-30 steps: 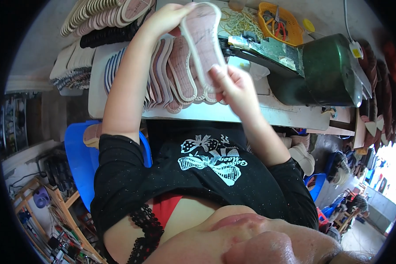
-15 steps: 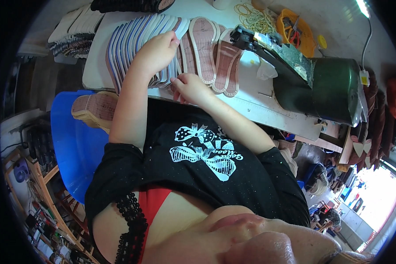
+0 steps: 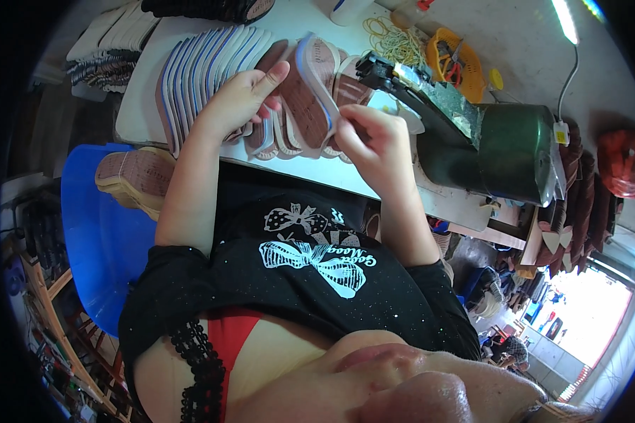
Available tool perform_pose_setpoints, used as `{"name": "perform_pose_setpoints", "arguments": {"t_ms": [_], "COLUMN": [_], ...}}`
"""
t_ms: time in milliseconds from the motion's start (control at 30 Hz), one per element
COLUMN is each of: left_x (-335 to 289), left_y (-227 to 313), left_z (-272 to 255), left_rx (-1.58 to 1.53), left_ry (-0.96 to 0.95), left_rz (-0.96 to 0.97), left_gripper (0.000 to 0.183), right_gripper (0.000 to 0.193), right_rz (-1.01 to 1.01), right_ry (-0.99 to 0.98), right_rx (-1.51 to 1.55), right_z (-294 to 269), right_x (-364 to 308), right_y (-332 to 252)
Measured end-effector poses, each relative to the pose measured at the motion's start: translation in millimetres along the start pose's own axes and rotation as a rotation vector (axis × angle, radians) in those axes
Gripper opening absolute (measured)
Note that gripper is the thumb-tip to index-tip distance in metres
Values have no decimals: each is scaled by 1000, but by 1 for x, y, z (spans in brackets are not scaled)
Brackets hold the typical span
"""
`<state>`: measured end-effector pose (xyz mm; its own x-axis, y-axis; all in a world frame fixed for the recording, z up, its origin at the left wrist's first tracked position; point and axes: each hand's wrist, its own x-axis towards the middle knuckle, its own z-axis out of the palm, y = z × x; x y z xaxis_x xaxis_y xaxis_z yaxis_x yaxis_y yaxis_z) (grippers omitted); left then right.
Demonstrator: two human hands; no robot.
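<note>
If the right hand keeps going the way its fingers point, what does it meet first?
The right hand points up-left; beyond the lifted sole it pinches, it would likely meet the fanned row of soles, though depth is unclear.

bright daylight | lamp [image 3: 564,20] glows far right | doorway [image 3: 589,317] overexposed near right | fisheye rim black, edges bent
</note>
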<state>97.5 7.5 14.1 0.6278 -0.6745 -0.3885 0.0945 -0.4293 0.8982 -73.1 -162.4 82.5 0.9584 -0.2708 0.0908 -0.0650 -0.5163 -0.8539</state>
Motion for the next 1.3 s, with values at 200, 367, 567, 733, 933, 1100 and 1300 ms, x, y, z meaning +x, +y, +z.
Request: {"name": "perform_pose_setpoints", "arguments": {"t_ms": [200, 367, 567, 733, 933, 1100, 1300], "left_x": [-12, -10, -20, -26, -10, -18, -30], "left_y": [14, 30, 54, 59, 64, 69, 71], "left_z": [22, 58, 76, 77, 51, 59, 101], "left_rx": [-548, -1023, -1003, -1027, -1360, -1192, -987], "left_ry": [-383, 20, 307, 368, 292, 196, 138], "left_rz": [115, 459, 723, 697, 445, 440, 467], "left_gripper": [69, 48, 40, 46, 43, 45, 37], "right_gripper": [9, 12, 27, 26, 27, 33, 43], "right_rz": [-130, -52, -29, -32, 8, -29, -17], "right_ry": [104, 215, 457, 539, 496, 364, 107], "right_rx": [138, 351, 669, 685, 1026, 1093, 749], "right_z": [-8, -6, 19, 11, -9, -23, -20], "right_x": [-29, -39, -35, -31, -35, -29, -29], "right_y": [3, 3, 13, 31, 39, 36, 13]}}
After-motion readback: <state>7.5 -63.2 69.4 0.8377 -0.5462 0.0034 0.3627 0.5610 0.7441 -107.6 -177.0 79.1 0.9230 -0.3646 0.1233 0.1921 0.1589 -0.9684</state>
